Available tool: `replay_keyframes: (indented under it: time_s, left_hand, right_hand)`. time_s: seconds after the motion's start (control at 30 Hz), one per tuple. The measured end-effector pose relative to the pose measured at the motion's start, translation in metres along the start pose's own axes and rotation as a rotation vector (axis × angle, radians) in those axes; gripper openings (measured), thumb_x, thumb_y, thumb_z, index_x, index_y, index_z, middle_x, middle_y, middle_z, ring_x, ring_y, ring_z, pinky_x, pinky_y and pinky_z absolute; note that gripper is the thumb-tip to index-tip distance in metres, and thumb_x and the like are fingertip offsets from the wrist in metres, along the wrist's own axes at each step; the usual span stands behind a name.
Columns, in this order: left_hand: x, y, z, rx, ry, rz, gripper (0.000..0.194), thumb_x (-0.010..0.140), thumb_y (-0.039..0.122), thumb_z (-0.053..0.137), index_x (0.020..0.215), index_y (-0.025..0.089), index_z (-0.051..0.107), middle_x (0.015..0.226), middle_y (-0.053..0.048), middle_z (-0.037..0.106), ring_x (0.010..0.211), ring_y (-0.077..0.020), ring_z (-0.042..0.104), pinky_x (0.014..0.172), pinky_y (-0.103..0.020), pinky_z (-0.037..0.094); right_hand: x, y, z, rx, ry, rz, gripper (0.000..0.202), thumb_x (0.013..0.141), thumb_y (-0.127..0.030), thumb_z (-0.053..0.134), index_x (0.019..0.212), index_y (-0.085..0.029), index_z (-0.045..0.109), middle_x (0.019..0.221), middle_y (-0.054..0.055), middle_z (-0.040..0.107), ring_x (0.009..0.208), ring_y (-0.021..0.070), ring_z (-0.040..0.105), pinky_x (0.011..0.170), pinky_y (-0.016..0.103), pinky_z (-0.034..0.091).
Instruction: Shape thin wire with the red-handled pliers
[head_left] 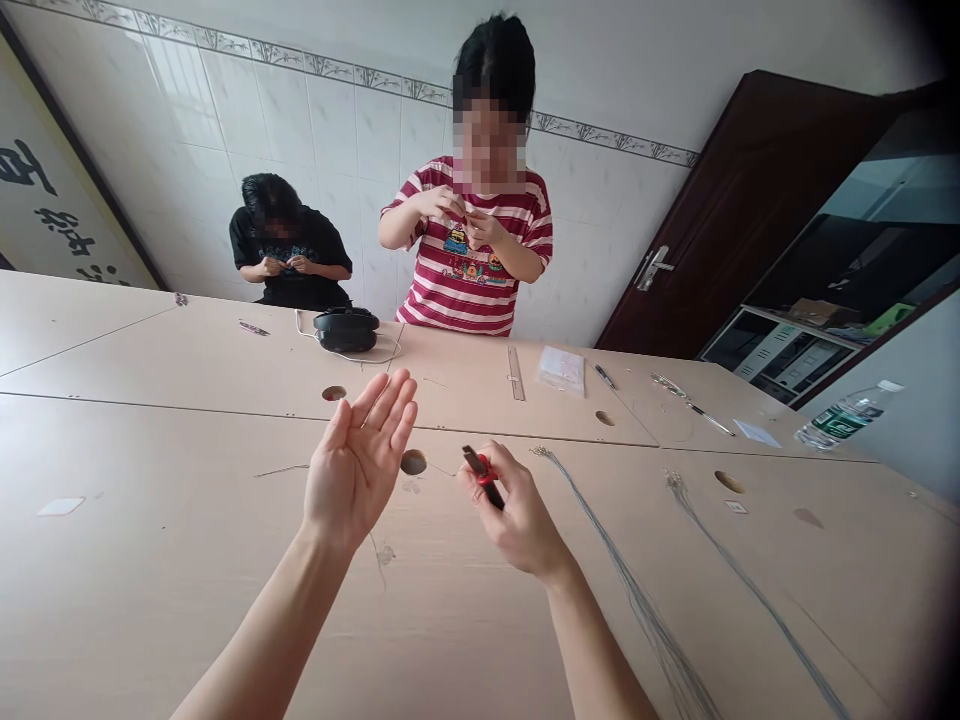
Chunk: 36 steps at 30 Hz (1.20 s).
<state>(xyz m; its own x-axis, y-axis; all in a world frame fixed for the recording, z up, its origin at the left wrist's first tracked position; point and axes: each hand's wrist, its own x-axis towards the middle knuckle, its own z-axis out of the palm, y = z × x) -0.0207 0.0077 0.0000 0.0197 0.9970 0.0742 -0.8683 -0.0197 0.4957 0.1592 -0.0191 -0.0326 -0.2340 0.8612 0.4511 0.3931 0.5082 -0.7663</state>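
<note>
My left hand (358, 468) is raised over the table, palm up with its fingers stretched out. A thin line shows near the base of the fingers; whether it is a small object or a crease I cannot tell. In my right hand (517, 515) is a small pair of pliers (480, 468) with red and dark handles, its dark jaws pointing up and away to the left. A fine strand (444, 470) shows beside the right fingertips. Just right of that hand lies a bundle of thin grey-blue cords (600, 530) with metallic ends. Further right is a second such bundle (739, 570).
Across the pale table (187, 560), two people (472, 240) work with their hands. Between us are a black case (346, 328) with a white cable, a ruler (515, 373), a plastic packet (561, 370), a pen (604, 376) and a water bottle (847, 415). Round holes (413, 462) pierce the tabletop.
</note>
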Motion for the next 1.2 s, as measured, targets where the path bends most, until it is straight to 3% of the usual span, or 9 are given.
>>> replay_keyframes:
  time_s: [0.1, 0.23, 0.4, 0.53, 0.63, 0.7, 0.87, 1.0, 1.2]
  left_hand:
    - [0.001, -0.010, -0.004, 0.117, 0.059, 0.068, 0.039, 0.100, 0.036, 0.036, 0.120, 0.017, 0.064, 0.137, -0.009, 0.059, 0.130, -0.0208, 0.050, 0.113, -0.036, 0.036]
    - [-0.003, -0.024, -0.007, 0.328, 0.053, 0.037, 0.036, 0.097, 0.041, 0.044, 0.112, 0.020, 0.069, 0.137, -0.008, 0.058, 0.133, -0.0223, 0.047, 0.114, -0.038, 0.034]
    - [-0.008, -0.028, -0.008, 0.644, -0.071, -0.137, 0.041, 0.093, 0.049, 0.049, 0.107, 0.018, 0.072, 0.135, -0.011, 0.059, 0.132, -0.0280, 0.046, 0.109, -0.041, 0.036]
    - [-0.010, -0.028, -0.009, 0.810, -0.238, -0.293, 0.042, 0.092, 0.049, 0.050, 0.102, 0.015, 0.072, 0.112, -0.013, 0.070, 0.108, -0.0260, 0.061, 0.096, -0.039, 0.044]
    - [-0.011, -0.027, -0.008, 0.838, -0.334, -0.367, 0.043, 0.093, 0.050, 0.048, 0.089, 0.013, 0.071, 0.084, -0.009, 0.071, 0.077, -0.0194, 0.063, 0.077, -0.033, 0.049]
    - [-0.012, -0.025, -0.007, 0.839, -0.371, -0.425, 0.046, 0.094, 0.050, 0.046, 0.084, 0.013, 0.069, 0.077, -0.009, 0.069, 0.068, -0.0168, 0.060, 0.069, -0.031, 0.047]
    - [-0.013, -0.022, -0.007, 0.837, -0.429, -0.560, 0.050, 0.094, 0.054, 0.041, 0.084, 0.012, 0.066, 0.076, -0.010, 0.070, 0.065, -0.0165, 0.061, 0.066, -0.030, 0.047]
    - [-0.014, -0.021, -0.008, 0.828, -0.544, -0.624, 0.051, 0.095, 0.054, 0.039, 0.086, 0.012, 0.066, 0.073, -0.010, 0.071, 0.062, -0.0164, 0.063, 0.064, -0.030, 0.048]
    - [-0.015, -0.020, -0.007, 0.856, -0.638, -0.674, 0.053, 0.096, 0.054, 0.037, 0.094, 0.011, 0.067, 0.084, -0.015, 0.074, 0.073, -0.0195, 0.069, 0.071, -0.032, 0.053]
  right_hand:
    - [-0.002, -0.002, 0.003, -0.020, -0.035, -0.025, 0.007, 0.090, -0.016, 0.048, 0.086, -0.022, 0.048, 0.083, 0.002, 0.050, 0.081, 0.0176, 0.047, 0.075, 0.031, 0.042]
    - [-0.001, -0.002, 0.002, -0.036, -0.040, -0.042, 0.009, 0.088, -0.014, 0.048, 0.083, -0.022, 0.046, 0.082, 0.002, 0.049, 0.079, 0.0176, 0.046, 0.073, 0.031, 0.042]
    - [0.000, -0.005, -0.003, -0.070, -0.027, -0.090, 0.012, 0.086, -0.010, 0.046, 0.084, -0.022, 0.048, 0.081, 0.002, 0.049, 0.079, 0.0177, 0.045, 0.073, 0.031, 0.042]
    - [-0.001, -0.006, -0.006, -0.061, -0.009, -0.080, 0.010, 0.088, -0.013, 0.047, 0.085, -0.022, 0.048, 0.084, 0.002, 0.051, 0.083, 0.0182, 0.047, 0.075, 0.031, 0.043]
    - [-0.001, -0.004, -0.009, -0.062, 0.014, -0.068, 0.008, 0.091, -0.016, 0.047, 0.085, -0.023, 0.049, 0.085, 0.002, 0.053, 0.083, 0.0179, 0.049, 0.075, 0.031, 0.043]
    - [-0.001, -0.003, -0.012, -0.069, 0.038, -0.069, 0.009, 0.091, -0.017, 0.047, 0.085, -0.023, 0.049, 0.083, 0.002, 0.052, 0.081, 0.0176, 0.049, 0.074, 0.031, 0.043]
    - [-0.001, 0.000, -0.015, -0.069, 0.084, -0.076, 0.010, 0.091, -0.016, 0.047, 0.083, -0.022, 0.047, 0.082, 0.001, 0.052, 0.080, 0.0168, 0.050, 0.073, 0.030, 0.042]
    - [-0.001, 0.000, -0.016, -0.071, 0.123, -0.073, 0.009, 0.092, -0.017, 0.047, 0.084, -0.023, 0.047, 0.081, 0.001, 0.051, 0.078, 0.0162, 0.050, 0.072, 0.029, 0.041]
    - [0.000, -0.001, -0.020, -0.078, 0.152, -0.050, 0.013, 0.094, -0.023, 0.046, 0.081, -0.023, 0.046, 0.080, 0.001, 0.052, 0.077, 0.0165, 0.051, 0.068, 0.030, 0.040]
